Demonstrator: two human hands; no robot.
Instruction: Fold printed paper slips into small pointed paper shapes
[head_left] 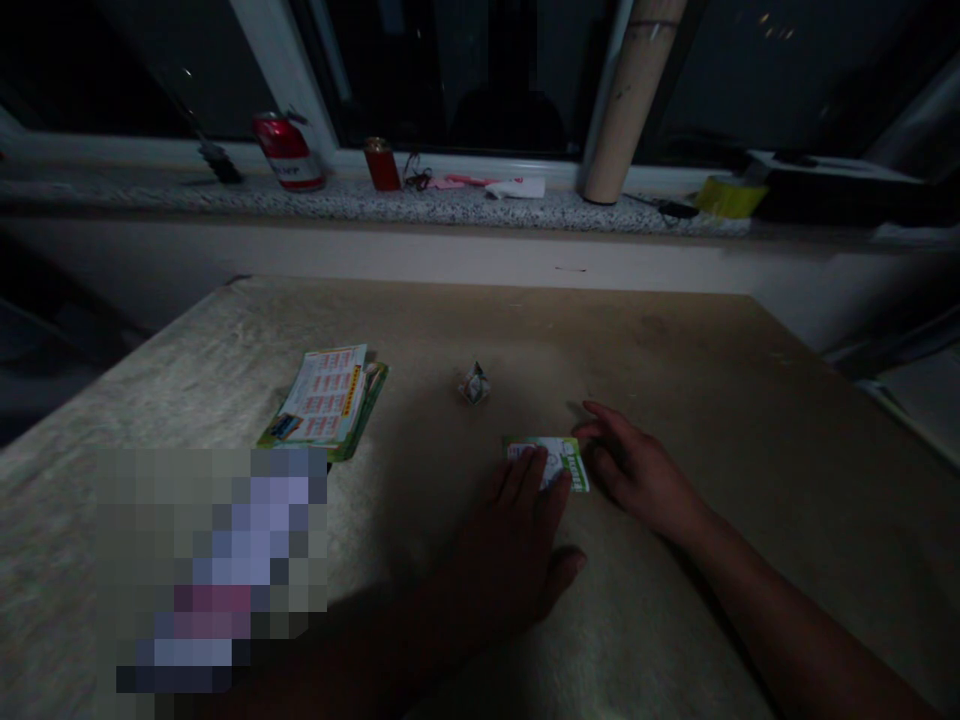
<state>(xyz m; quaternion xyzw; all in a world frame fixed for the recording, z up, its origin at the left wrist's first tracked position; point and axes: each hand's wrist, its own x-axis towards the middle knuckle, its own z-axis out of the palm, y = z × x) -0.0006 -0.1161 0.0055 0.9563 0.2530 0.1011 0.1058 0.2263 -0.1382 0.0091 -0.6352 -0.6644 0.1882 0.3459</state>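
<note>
A small green and white printed sheet of paper (568, 458) lies flat on the table in front of me. My left hand (517, 530) rests palm down over its near left part, fingers stretched out and covering some of the print. Just right of the sheet is my right hand (634, 470), its fingers loosely bent and apart, with nothing seen in them. Whether its fingertips touch the paper's right edge I cannot tell. Beyond the sheet sits a small folded paper piece (474, 384) with pointed corners.
On the table (675, 350), a stack of printed calendar sheets (326, 395) lies to the left, near a blurred-out object (232, 560). Along the granite windowsill (450, 210) stand a red can (289, 155), a red cylinder (382, 165), a cardboard tube (634, 100) and a yellow item (731, 197).
</note>
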